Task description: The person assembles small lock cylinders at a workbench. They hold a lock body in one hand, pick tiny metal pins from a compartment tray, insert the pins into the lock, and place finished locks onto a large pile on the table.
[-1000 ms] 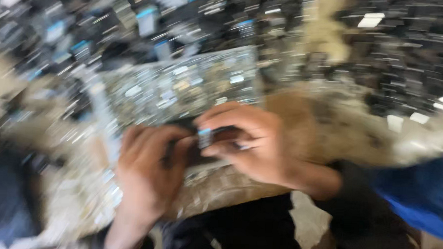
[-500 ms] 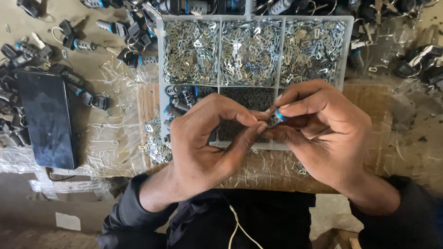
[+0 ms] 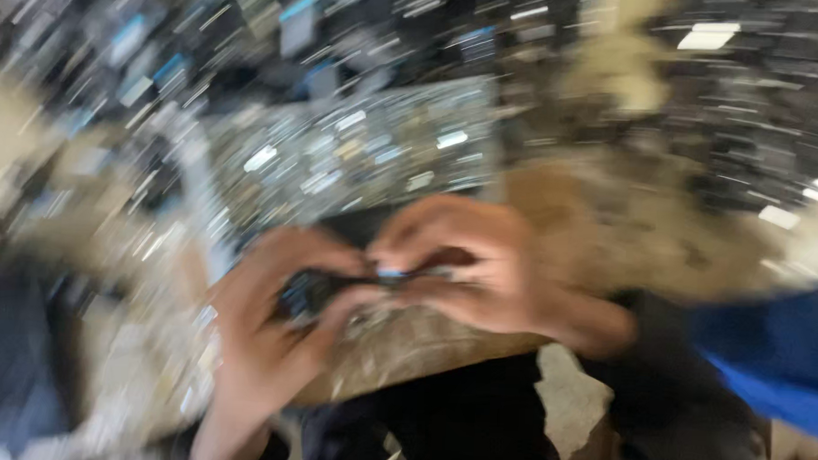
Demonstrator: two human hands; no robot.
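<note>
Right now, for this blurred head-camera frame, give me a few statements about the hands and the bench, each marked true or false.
1. Both hands meet on a small dark part. True.
2. The left hand rests flat on the bench, away from the right. False: it meets the right hand at the part.
3. A clear tray of small metal pieces lies beyond the hands. True.
4. The right sleeve is red. False: it is blue.
</note>
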